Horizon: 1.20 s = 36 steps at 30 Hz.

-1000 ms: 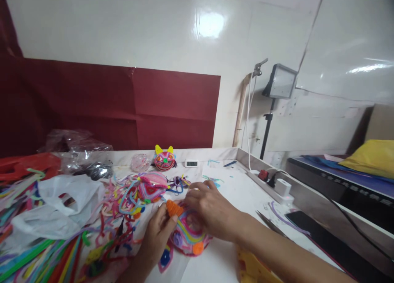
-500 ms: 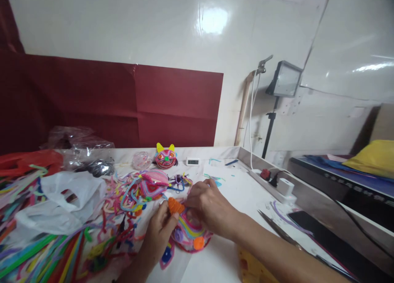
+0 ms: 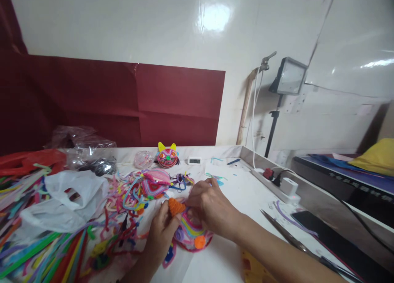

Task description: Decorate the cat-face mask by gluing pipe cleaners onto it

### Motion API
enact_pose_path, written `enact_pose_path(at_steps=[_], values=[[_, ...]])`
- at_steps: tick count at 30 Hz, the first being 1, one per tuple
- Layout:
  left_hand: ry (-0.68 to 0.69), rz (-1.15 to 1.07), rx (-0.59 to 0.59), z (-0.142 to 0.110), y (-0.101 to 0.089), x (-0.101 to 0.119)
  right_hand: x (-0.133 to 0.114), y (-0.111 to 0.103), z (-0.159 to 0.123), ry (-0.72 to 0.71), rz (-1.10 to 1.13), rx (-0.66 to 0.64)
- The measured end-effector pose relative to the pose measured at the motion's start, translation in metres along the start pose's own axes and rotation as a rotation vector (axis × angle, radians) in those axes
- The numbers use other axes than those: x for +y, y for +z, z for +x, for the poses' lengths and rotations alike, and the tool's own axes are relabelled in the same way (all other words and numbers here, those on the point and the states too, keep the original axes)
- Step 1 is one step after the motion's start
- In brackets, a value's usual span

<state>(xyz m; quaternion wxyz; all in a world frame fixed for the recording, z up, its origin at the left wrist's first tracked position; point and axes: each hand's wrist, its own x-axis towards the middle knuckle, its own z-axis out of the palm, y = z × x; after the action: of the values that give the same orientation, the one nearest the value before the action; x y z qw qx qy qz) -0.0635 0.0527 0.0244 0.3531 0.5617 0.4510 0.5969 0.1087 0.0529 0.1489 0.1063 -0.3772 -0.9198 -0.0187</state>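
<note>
In front of me on the white table, a round craft (image 3: 192, 229) is covered in coiled pipe cleaners, with rainbow arcs and an orange disc. My left hand (image 3: 160, 229) pinches a cone-like orange pipe-cleaner piece (image 3: 176, 207) at its upper left edge. Curled over the top of the craft is my right hand (image 3: 211, 207), its fingers closed on it; the fingertips are partly hidden. A pink and blue coiled piece (image 3: 169, 256) lies by the craft's lower left. Farther back is a second pink craft (image 3: 156, 181) among loose pipe cleaners.
Bundled pipe cleaners (image 3: 58, 256) and a white plastic bag (image 3: 70, 197) cover the left side. A finished cat-eared craft (image 3: 167, 157) stands at the back beside a small digital clock (image 3: 194, 160). Scissors (image 3: 285, 232), a black phone (image 3: 326, 238) and a power strip (image 3: 289, 197) lie right.
The view has shifted slightly. Both hands keep nearly the same hold on the craft, and the orange piece appears tilted a little differently.
</note>
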Motion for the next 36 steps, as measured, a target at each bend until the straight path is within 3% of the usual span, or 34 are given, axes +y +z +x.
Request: enact_pose_path(at_steps=[8,13,21,29,36], values=[[-0.01,-0.055,-0.014,-0.002,0.001,0.002,0.0,0.001,-0.001,0.006,0.007,0.007],[0.012,-0.135,-0.133,-0.005,0.007,0.0,0.0,0.002,-0.002,0.009,0.007,0.014],[-0.068,-0.192,-0.205,-0.007,0.012,-0.003,0.002,0.003,0.0,0.006,0.009,0.03],[-0.081,-0.153,-0.119,-0.009,0.016,0.007,0.002,0.004,-0.001,0.005,0.008,0.034],[-0.08,-0.181,-0.123,-0.007,0.016,0.003,0.005,0.003,-0.002,0.002,0.023,0.044]])
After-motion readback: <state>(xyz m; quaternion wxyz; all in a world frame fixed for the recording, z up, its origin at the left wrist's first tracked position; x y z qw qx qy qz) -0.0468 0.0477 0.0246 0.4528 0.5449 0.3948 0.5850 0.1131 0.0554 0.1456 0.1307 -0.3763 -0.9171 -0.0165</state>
